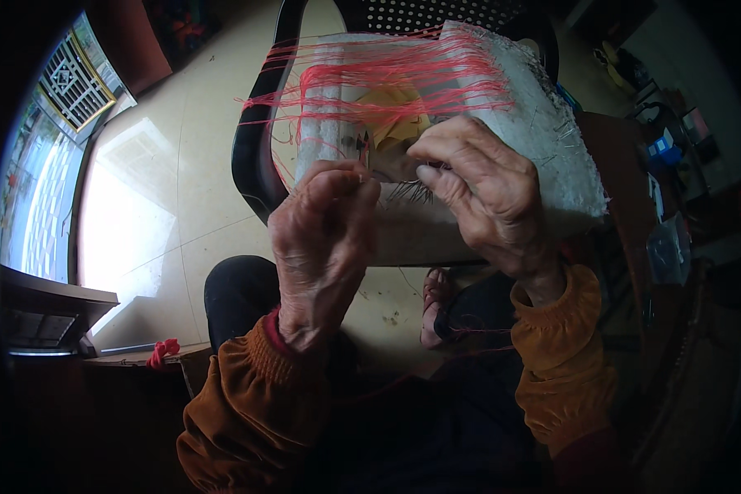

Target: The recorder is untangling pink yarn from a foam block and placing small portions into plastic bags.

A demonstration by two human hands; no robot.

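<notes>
Both hands are raised close together over the near edge of a white foam frame [552, 169]. My left hand [325, 218] is closed, thumb and fingertips pinched; what they hold is too small to make out. Opposite it, my right hand [494, 193] is also pinched, its thumb and index finger pressed around something hidden. Several thin dark pins [413, 193] stick up from the foam just below the right fingertips. Pinkish-red threads [403, 78] stretch across the frame's opening, beyond both hands. A yellow piece [395, 123] shows through that opening.
The foam rests on a black chair with a curved armrest [251, 160] and perforated back [436, 12]. Thin pins stand in the foam's right part. A red bundle [164, 353] lies on a ledge at left. A brown table edge [626, 181] runs along the right.
</notes>
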